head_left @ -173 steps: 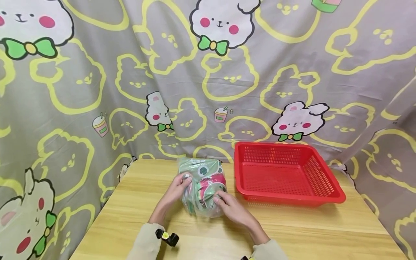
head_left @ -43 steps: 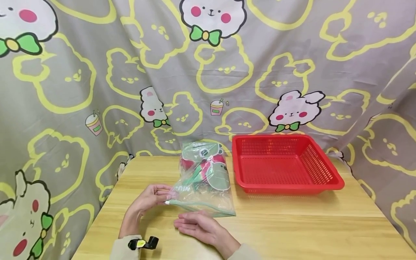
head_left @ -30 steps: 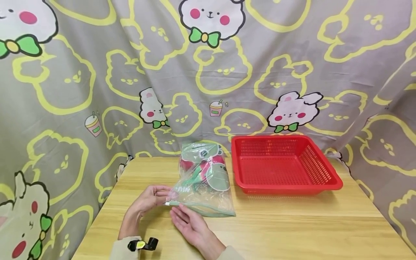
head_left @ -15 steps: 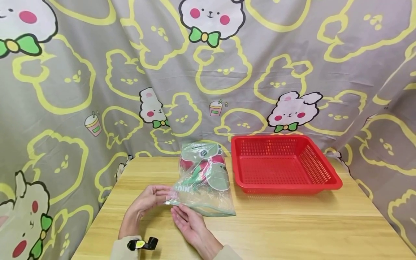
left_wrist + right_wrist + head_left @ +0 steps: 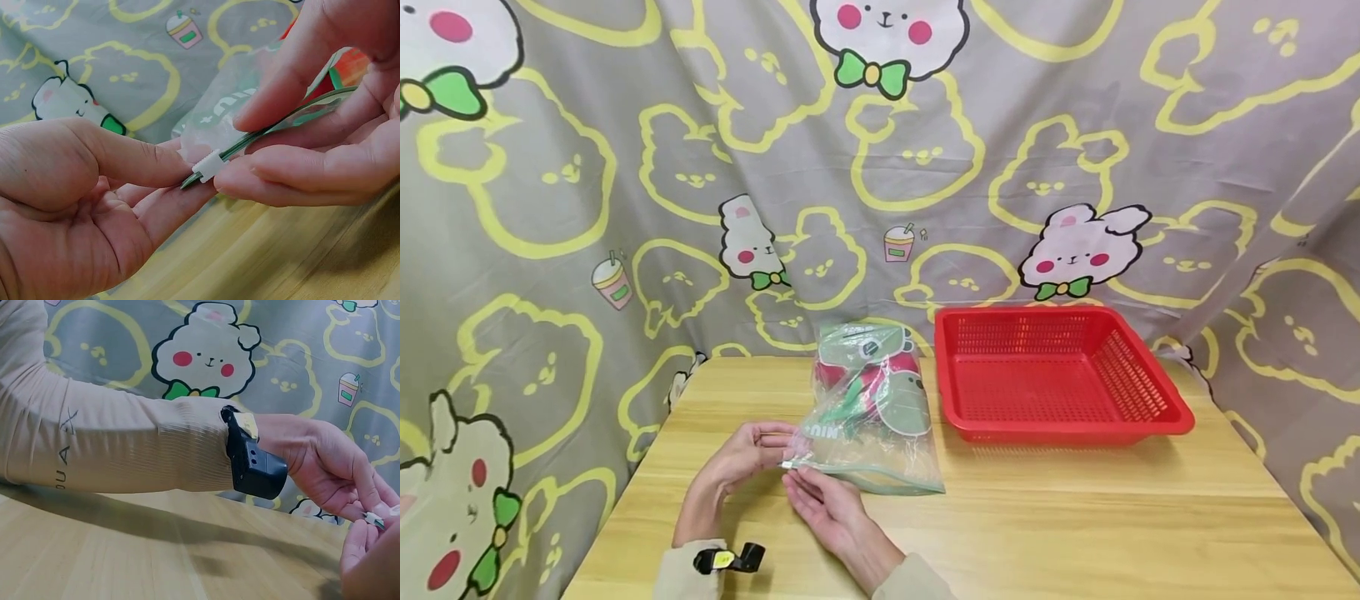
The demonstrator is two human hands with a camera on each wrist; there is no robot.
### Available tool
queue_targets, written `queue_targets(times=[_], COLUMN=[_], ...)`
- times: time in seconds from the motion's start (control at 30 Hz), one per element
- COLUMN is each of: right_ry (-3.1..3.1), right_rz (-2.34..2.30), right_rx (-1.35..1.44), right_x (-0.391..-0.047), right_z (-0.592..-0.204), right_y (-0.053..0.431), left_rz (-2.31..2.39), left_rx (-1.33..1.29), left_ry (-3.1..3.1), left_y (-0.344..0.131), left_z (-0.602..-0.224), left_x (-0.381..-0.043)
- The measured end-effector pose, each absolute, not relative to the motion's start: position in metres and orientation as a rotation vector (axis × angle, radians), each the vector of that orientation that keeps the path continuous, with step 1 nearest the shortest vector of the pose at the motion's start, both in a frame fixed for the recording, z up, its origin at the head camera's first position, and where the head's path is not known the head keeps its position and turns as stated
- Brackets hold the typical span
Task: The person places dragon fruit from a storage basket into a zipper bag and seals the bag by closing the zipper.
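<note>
A clear zip bag [image 5: 902, 404] with a pale green cartoon print and white lettering lies on the table, its green-edged mouth towards me. Something pink-red and green shows through it. My left hand [image 5: 733, 458] pinches the mouth's left corner between thumb and fingers. There, in the left wrist view, a white slider [image 5: 209, 166] sits on the green zip strip [image 5: 250, 139], right at the left fingertips. My right hand [image 5: 842, 517] comes in from the other side and pinches the strip just past the slider, thumb above and fingers below.
A red perforated plastic basket [image 5: 1063, 437] stands right of the bag at the back of the wooden table [image 5: 1075, 533]. A patterned grey curtain [image 5: 820, 192] hangs close behind and along both sides. A black wrist camera [image 5: 730, 560] sits on the left sleeve.
Earlier both hands held the bag bunched up; now it lies stretched out, mouth towards me. The right hand has since moved left from below the mouth to grip the strip beside the slider.
</note>
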State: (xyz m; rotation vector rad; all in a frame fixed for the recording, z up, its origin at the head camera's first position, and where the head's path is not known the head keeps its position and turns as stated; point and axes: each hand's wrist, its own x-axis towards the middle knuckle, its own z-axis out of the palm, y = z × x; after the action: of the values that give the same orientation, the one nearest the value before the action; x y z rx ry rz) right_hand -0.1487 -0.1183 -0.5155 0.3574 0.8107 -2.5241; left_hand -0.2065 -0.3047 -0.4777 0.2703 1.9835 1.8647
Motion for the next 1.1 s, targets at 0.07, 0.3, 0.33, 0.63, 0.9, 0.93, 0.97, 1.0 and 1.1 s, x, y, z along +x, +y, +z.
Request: queue_targets(times=[0.07, 0.3, 0.33, 0.63, 0.9, 0.93, 0.97, 1.0, 1.1], right_ry=[0.810, 0.818, 0.822, 0.863, 0.874, 0.875, 0.877, 0.883, 0.900], right_rz=[-2.523, -2.542, -2.540, -2.543, -2.557, -2.559, -2.560, -2.559, -2.554], right_rx=[0.367, 0.422, 0.428, 0.483, 0.509, 0.507, 0.504, 0.502, 0.498], right_x=[-0.149, -0.154, -0.154, -0.153, -0.154, -0.154, -0.153, -0.153, -0.152], right_z=[-0.516, -0.517, -0.517, -0.515, -0.515, -0.515, -0.516, -0.516, -0.518], right_y=[-0.118, -0.115, -0.116, -0.127, -0.134, -0.134, -0.134, -0.134, -0.134], left_rz=[1.863, 1.831, 1.826, 1.812, 1.801, 1.802, 1.804, 1.806, 1.820], left_rx=[0.264, 0.269, 0.267, 0.297, 0.324, 0.338, 0.354, 0.366, 0.402], left_ry=[1.979, 1.983, 1.985, 2.001, 2.010, 2.006, 2.001, 1.996, 1.968], left_y=[-0.304, -0.296, -0.297, -0.303, -0.306, -0.305, -0.305, -0.305, -0.305], left_z=[-0.478, -0.478, -0.478, -0.477, -0.475, -0.475, -0.475, -0.476, -0.479], left_x=[-0.206, -0.211, -0.211, -0.208, -0.208, -0.208, -0.208, -0.207, -0.207])
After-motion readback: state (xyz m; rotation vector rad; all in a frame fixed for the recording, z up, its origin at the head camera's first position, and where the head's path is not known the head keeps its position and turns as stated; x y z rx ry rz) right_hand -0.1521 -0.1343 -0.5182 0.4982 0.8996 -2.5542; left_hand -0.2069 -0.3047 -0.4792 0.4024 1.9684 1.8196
